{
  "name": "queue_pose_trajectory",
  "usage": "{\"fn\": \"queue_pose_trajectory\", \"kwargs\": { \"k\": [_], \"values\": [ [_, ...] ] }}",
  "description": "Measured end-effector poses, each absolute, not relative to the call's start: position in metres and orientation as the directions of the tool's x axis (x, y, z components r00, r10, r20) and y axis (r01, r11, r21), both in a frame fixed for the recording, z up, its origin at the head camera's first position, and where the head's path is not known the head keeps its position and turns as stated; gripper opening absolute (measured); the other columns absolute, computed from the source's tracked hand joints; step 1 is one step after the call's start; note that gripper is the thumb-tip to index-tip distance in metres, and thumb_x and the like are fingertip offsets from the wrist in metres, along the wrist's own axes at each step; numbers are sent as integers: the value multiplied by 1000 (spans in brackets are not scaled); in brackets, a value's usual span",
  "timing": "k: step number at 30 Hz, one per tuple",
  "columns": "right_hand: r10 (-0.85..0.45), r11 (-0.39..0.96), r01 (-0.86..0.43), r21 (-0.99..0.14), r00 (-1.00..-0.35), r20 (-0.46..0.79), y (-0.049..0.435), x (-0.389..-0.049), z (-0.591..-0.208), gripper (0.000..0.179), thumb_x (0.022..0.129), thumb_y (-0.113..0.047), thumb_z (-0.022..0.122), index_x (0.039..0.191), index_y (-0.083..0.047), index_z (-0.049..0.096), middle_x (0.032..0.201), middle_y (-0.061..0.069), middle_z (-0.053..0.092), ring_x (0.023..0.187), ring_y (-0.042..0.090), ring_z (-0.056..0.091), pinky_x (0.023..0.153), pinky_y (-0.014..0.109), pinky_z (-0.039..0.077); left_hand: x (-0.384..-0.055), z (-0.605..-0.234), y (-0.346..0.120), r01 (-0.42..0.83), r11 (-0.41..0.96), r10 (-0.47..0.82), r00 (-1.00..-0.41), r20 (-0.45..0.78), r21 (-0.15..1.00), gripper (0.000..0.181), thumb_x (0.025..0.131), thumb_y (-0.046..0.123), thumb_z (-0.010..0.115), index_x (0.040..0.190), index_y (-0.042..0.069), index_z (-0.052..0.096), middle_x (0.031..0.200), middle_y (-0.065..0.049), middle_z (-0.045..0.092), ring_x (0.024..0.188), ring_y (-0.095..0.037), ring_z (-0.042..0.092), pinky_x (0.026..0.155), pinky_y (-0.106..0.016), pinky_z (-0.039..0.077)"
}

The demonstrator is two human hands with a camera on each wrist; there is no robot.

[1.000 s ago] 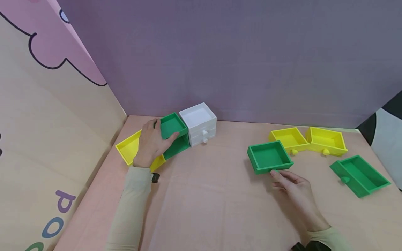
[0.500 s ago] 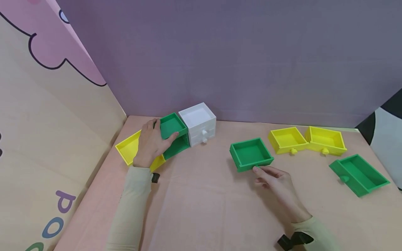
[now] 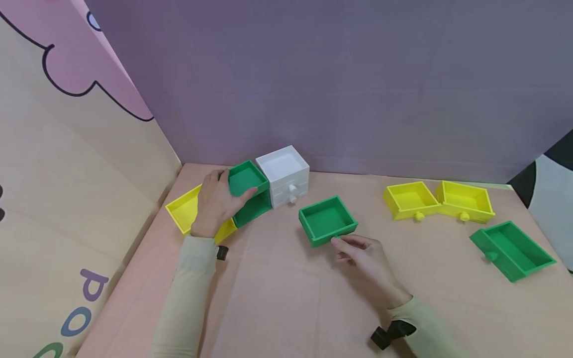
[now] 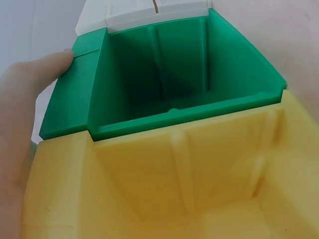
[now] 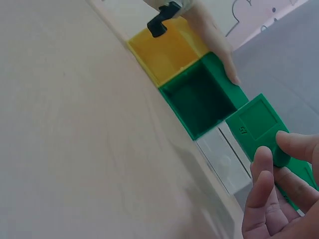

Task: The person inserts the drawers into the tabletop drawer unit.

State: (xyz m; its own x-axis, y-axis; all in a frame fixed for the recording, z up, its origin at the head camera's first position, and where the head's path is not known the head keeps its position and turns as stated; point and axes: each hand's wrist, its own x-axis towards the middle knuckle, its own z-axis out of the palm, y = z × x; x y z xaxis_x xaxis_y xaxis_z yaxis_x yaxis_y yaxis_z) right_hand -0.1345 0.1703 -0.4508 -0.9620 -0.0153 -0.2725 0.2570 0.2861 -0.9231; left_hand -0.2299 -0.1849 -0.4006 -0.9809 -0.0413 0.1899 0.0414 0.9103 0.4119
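Observation:
My right hand (image 3: 364, 258) pinches a green drawer (image 3: 328, 219) by its knob, with thumb and fingertips at the front. The drawer is held level over the pink cloth, right of the cabinet row. In the right wrist view its front (image 5: 254, 124) and round knob (image 5: 282, 158) show. My left hand (image 3: 217, 206) rests across the tops of a green cabinet shell (image 3: 246, 178) and a yellow cabinet shell (image 3: 183, 211), thumb stretched along the green one. Both shells have open, hollow fronts in the left wrist view. A white cabinet (image 3: 286, 171) with knobbed drawers adjoins the green shell.
Two yellow drawers (image 3: 411, 199) sit side by side at the back right. Another green drawer (image 3: 515, 251) lies at the far right. A grey-purple wall (image 3: 340, 89) rises behind the cloth-covered table (image 3: 277, 298), and a printed panel (image 3: 89, 174) borders the left.
My right hand has carried the green drawer leftward, from in front of the yellow drawers to near the white cabinet. The left hand has stayed on the shells.

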Motion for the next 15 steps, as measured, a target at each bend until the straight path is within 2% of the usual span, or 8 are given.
{"fn": "queue_pose_trajectory", "kwargs": {
  "k": [6, 15],
  "values": [
    [-90, 269, 240, -933, -958, -273, 143, -140, -456, 44, 97, -35, 79, 126, -3, 76, 96, 4, 80, 82, 10, 73, 74, 26, 54, -229, -399, -185, 39, 911, -53, -976, 211, 410, 95, 91, 70, 66, 150, -2, 53, 149, -25, 53, 133, -41, 51, 109, -55, 52],
    [-151, 254, 284, -925, -933, -328, 108, -153, -465, 39, 94, -36, 81, 118, -6, 80, 83, 0, 78, 77, 10, 70, 68, 26, 51, -230, -402, -186, 44, 918, -46, -975, 217, 393, 97, 91, 72, 66, 150, -4, 53, 150, -25, 52, 134, -42, 50, 111, -54, 51]
  ]
}}
